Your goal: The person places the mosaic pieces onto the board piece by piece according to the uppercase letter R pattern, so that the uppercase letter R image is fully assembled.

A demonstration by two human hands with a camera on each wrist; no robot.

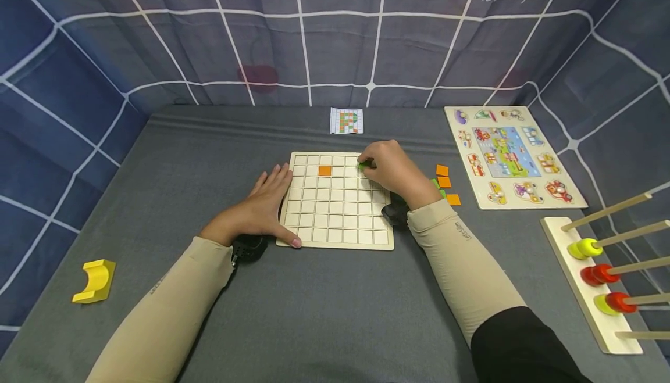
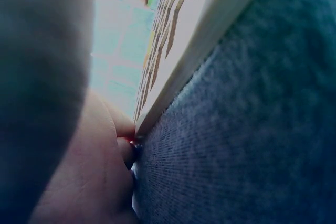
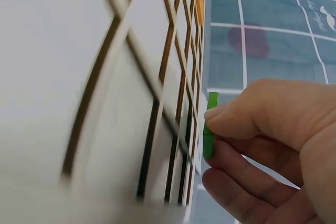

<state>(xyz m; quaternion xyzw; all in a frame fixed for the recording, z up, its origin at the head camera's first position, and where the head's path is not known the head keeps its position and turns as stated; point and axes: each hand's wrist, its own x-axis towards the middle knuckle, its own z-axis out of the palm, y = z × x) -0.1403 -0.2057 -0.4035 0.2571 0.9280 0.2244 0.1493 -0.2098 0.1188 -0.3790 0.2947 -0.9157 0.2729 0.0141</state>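
The grid board (image 1: 335,206) is set on the table (image 1: 335,313); one tile (image 1: 324,171) is seated in the board's second row from its far edge; its left side is touched by the left hand (image 1: 264,206); its far right corner is overhung by the right hand (image 1: 392,168); behind it, a pattern card (image 1: 346,121) is laid; just to its right, loose tiles (image 1: 444,182) are scattered; well to its right, a picture puzzle (image 1: 508,182) and a peg stand (image 1: 586,293) are placed.

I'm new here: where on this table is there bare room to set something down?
Bare patches: in front of the grid board, between the beige sleeves; and between the left hand and the curtain behind. Right of the board it's crowded: loose tiles, picture puzzle, peg stand.
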